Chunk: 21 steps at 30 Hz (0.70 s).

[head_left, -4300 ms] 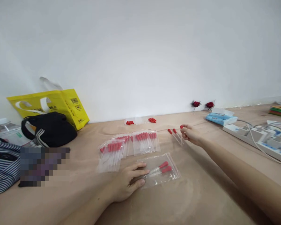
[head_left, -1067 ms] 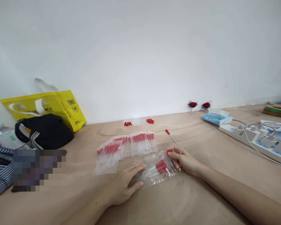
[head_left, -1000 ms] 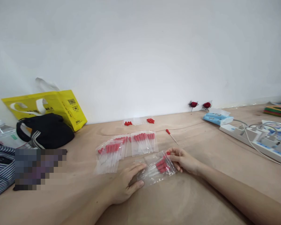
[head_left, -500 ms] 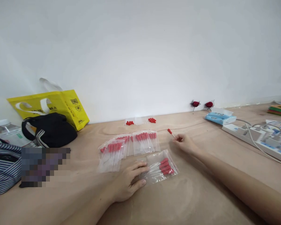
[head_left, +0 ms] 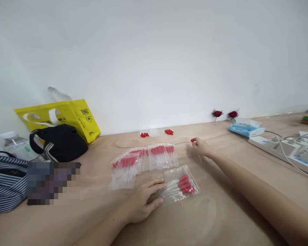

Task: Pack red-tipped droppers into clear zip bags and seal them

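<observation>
Red-capped dropper pinched in right hand | left hand flat on bag edge

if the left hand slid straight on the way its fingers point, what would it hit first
The left hand already rests on the near bag, fingers pointing right along it. Going on, it would probably push into the red-capped droppers inside that bag first.

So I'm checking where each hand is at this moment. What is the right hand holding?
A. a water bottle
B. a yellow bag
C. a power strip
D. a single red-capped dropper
D: the right hand pinches one red-capped dropper above the wooden table, beyond the clear bag that the left hand presses flat.
</observation>
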Available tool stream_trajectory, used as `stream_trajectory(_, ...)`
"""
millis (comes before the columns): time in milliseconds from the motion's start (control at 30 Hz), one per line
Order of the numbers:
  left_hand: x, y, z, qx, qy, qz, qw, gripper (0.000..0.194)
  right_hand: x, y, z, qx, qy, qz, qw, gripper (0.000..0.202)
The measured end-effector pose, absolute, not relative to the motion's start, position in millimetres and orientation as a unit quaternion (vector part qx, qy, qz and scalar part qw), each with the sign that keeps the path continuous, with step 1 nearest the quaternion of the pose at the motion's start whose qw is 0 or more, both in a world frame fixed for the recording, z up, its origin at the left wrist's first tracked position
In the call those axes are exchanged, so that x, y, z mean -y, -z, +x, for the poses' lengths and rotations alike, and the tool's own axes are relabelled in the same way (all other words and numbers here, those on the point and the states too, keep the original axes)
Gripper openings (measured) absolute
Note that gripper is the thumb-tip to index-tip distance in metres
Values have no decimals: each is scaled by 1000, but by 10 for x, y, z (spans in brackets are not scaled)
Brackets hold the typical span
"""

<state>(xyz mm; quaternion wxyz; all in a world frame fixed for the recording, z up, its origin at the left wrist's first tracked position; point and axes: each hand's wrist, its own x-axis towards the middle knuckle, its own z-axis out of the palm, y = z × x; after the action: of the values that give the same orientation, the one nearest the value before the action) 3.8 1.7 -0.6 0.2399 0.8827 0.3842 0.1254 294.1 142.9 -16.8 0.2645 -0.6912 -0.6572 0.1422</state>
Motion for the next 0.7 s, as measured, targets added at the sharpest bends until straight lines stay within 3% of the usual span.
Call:
stream_trajectory(100, -17, 2, 42, -385, -130, 883, 235, 39, -1138, 234, 3018, 644, -193, -664, 328, 37)
stream_trajectory(200, -18, 5, 41, -391, -134, 879, 236, 40, -872, 356, 2976, 536, -332, -560, 537, 32)
stream_trajectory(300, -22, 22, 34, -392, -142, 877, 240, 41, -719, 443, 2869, 442, -396, -512, 621, 32)
stream_trajectory(500, -14, 48, 24, -415, -121, 868, 246, 46, -581, 404, 2666, 372, -454, -474, 657, 36)
stream_trajectory(700, -1, 40, 31, -410, -141, 866, 249, 48, -390, 342, 2537, 422, -542, -452, 569, 35)
